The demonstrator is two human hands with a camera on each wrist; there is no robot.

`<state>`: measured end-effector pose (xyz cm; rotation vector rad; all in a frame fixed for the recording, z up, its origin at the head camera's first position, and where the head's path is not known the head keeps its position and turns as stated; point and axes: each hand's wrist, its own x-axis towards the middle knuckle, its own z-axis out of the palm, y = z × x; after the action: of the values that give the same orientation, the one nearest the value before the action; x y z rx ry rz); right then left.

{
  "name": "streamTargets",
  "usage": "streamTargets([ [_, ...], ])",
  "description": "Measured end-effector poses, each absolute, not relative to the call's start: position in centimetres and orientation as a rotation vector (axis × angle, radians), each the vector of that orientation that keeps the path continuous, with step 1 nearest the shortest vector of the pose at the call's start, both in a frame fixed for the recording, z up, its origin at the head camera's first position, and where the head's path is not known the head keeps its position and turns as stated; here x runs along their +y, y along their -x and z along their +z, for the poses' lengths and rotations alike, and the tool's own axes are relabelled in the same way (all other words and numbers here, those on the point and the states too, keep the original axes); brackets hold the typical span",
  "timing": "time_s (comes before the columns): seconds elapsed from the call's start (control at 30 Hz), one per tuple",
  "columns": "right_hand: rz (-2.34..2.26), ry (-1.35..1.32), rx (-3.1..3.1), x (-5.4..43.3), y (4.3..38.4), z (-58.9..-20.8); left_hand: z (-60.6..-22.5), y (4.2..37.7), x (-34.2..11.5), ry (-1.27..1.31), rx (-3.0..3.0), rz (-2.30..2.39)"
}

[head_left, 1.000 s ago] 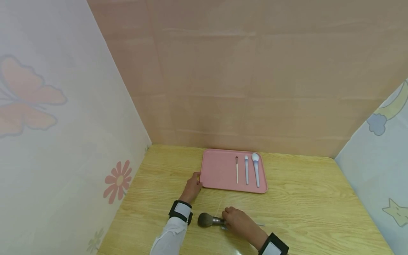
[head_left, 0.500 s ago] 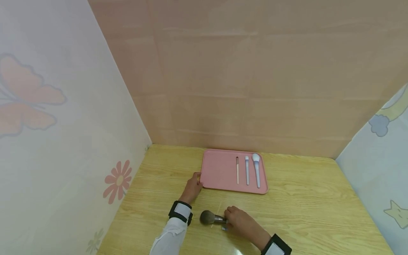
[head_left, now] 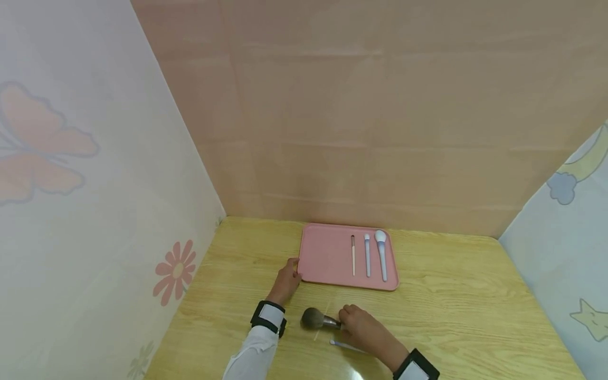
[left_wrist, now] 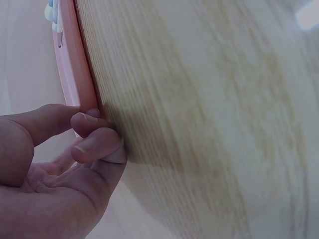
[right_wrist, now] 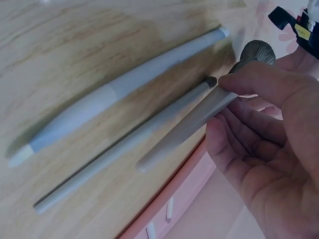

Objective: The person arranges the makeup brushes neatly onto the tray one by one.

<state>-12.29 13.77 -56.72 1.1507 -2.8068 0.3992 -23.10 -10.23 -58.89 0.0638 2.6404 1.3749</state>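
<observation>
Wood-grain tabletop (head_left: pixel 456 306) before us: our left fingers (left_wrist: pixel 99 144) pinch the pink tray (head_left: pixel 326 256) at its corner, our right fingers (right_wrist: pixel 261 82) pinch the dark-bristled brush (head_left: pixel 326 320) on our side of it

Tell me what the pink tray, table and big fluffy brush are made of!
The pink tray looks like matte plastic: one colour, rounded corners. The table shows wood grain and a shiny glare, so varnished wood or a print. The big brush has fine hairs, real or synthetic, and a shiny, probably metal collar.
</observation>
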Motion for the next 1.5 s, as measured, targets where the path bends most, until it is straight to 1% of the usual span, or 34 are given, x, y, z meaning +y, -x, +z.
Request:
streamTargets([
  [0.4, 0.43, -1.095, -2.784, 14.3, 12.9, -56.5, -59.7, 23.1, -10.4, -0.125, 2.692, 1.397],
  [0.8, 0.473, -0.997, -2.787, 14.7, 14.2, -55.6, -60.1, 23.5, -10.2, -0.113, 2.729, 1.409],
  [1.1, 0.549, -0.904, -2.824, 14.8, 15.0, -54.6, -59.8, 23.0, -9.9, -0.045, 2.795, 1.399],
  [1.27, 0.614, -0.903, -2.83, 14.7, 15.1, -54.5, -59.9, 22.5, -9.7, -0.005, 2.796, 1.417],
  [1.5, 0.616, -0.871, -2.884, 14.6, 15.3, -54.6, -59.9, 22.5, -9.7, -0.008, 2.816, 1.451],
])
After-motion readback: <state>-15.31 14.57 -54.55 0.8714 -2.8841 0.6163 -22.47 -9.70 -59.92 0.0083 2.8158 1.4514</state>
